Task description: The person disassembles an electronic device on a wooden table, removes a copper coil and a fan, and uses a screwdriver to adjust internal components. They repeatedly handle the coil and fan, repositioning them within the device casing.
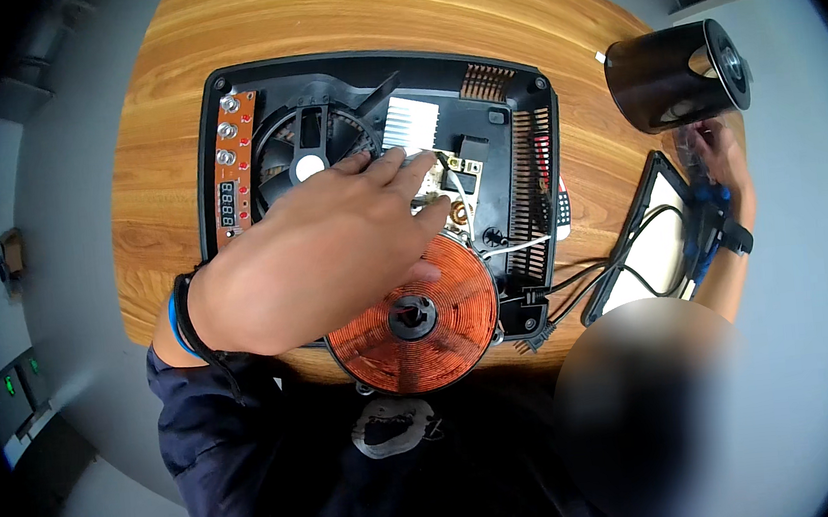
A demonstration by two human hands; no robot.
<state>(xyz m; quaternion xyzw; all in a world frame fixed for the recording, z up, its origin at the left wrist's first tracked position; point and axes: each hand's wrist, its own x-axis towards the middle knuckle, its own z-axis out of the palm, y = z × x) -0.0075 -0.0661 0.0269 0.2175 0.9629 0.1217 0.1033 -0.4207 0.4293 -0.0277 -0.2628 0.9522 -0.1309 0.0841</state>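
An opened induction cooker (456, 62) lies on the table with its inside showing. My left hand (343, 230) reaches over it, fingers spread and bent, the tips at the circuit board (461, 180) and white finned heat sink (410, 126). Below that hand, a round copper coil (459, 323) overhangs the cooker's near edge. A black fan (277, 152) and an orange display board (236, 161) sit at the left inside. At the far right, my right hand (720, 158) has its fingers curled by some clear plastic, beside blue-and-black tool handles (702, 233); what it holds is unclear.
A black cylindrical canister (669, 79) stands at the table's right edge. Nearer lies a black-framed pale panel (641, 258), crossed by the black power cord (621, 255). A white remote-like object (563, 211) shows beside the cooker. A blurred patch covers the lower right.
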